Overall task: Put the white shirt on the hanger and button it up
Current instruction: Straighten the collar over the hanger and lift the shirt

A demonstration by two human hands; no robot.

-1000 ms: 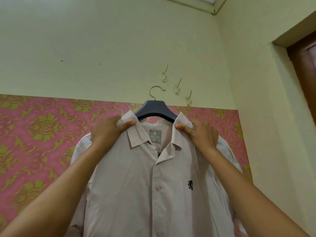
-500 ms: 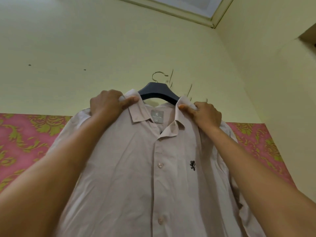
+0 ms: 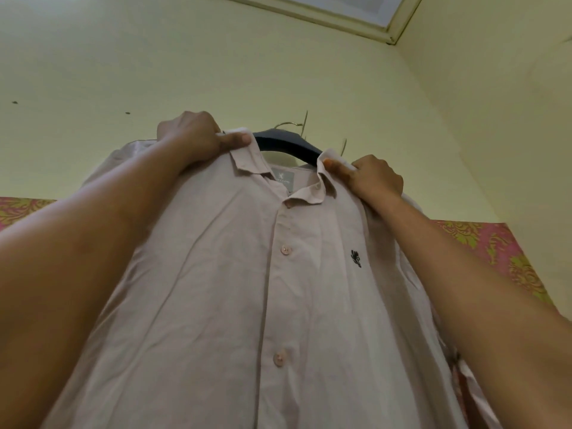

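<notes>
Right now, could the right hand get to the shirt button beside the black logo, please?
Probably yes, after letting go: the right hand grips the shirt beside the collar, and the button lies uncovered below it with nothing between.

Pale yellow walls (image 3: pixel 216 57) meet pink-and-gold patterned wallpaper (image 3: pixel 495 249) below, white-framed ceiling panel (image 3: pixel 356 10) above.

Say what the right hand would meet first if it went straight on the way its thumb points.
Probably the dark hanger: the right hand pinches the shirt collar, thumb aimed up-left at the hanger's shoulder. Depth is unclear.
</notes>
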